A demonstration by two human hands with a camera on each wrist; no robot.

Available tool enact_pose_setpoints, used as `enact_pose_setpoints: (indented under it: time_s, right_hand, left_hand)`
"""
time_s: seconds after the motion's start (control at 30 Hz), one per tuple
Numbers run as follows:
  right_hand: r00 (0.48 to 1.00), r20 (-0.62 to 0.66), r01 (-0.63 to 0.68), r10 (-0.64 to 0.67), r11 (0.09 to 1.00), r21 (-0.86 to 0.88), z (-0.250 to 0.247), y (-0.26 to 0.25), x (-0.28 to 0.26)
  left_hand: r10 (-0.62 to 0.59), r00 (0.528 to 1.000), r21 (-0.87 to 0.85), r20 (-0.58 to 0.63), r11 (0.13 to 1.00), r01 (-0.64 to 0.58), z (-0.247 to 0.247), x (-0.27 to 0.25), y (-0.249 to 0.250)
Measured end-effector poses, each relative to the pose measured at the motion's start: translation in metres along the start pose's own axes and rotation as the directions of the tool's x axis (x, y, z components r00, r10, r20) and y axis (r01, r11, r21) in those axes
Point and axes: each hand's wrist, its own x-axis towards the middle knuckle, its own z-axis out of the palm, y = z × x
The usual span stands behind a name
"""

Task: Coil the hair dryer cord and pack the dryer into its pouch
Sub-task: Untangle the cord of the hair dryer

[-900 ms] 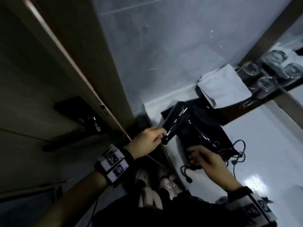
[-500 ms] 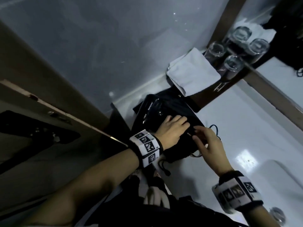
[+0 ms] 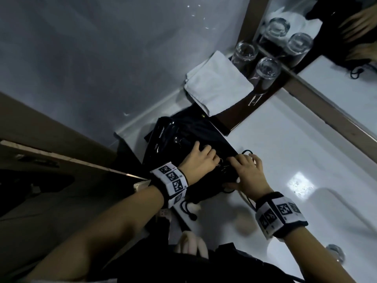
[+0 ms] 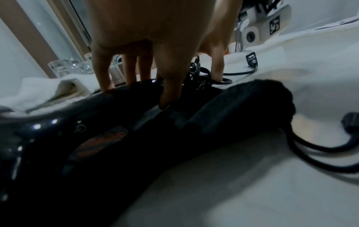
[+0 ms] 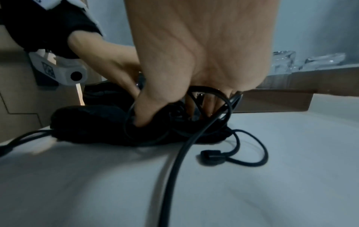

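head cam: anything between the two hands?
Yes: a tangle of black cord on the dark pouch sits between left hand and right hand, in the head view.

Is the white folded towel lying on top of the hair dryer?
No, the towel lies apart behind the hair dryer, on the dark tray.

Your widest open room is the white counter (image 3: 275, 160) to the right of the pouch (image 3: 204, 137) and toward you. Loose cord (image 5: 174, 161) and a drawstring loop (image 5: 248, 147) lie across that near stretch. Behind the pouch, a folded white towel (image 3: 218, 84) and two upturned glasses (image 3: 267, 68) block the back corner, close against the mirror frame (image 3: 330, 111). On your left, the grey wall (image 3: 102, 58) and the counter's edge close that side off.
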Motion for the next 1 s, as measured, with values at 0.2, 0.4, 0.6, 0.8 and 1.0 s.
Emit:
enact_pose_setpoints:
  time_s: [0.2,0.4,0.6,0.8,1.0]
  right_hand:
    - [0.907,-0.42,0.013,0.034,0.994,0.109,-0.033,-0.008,-0.02]
    - [0.864,-0.49,0.226,0.121,0.774,0.591,-0.077,-0.044,-0.027]
    - [0.863,-0.506,0.413,0.008,0.567,0.712,-0.109,-0.088,-0.016]
    - [0.867,-0.498,0.49,-0.022,0.219,0.844,-0.128,-0.122,0.004]
    - [0.94,-0.333,0.338,0.069,-0.078,0.938,-0.134,-0.15,0.021]
  left_hand:
    - [-0.092,0.946,-0.292,-0.312,0.956,-0.004,-0.019,-0.021,-0.027]
    - [-0.256,0.884,-0.785,-0.39,0.594,-0.174,-0.027,-0.048,-0.067]
    - [-0.405,0.847,-0.925,-0.345,0.297,-0.235,-0.035,-0.064,-0.104]
    - [-0.469,0.863,-0.98,-0.186,0.023,-0.198,-0.033,-0.071,-0.14]
    - [-0.489,0.862,-0.932,-0.133,-0.234,-0.277,-0.025,-0.074,-0.153]
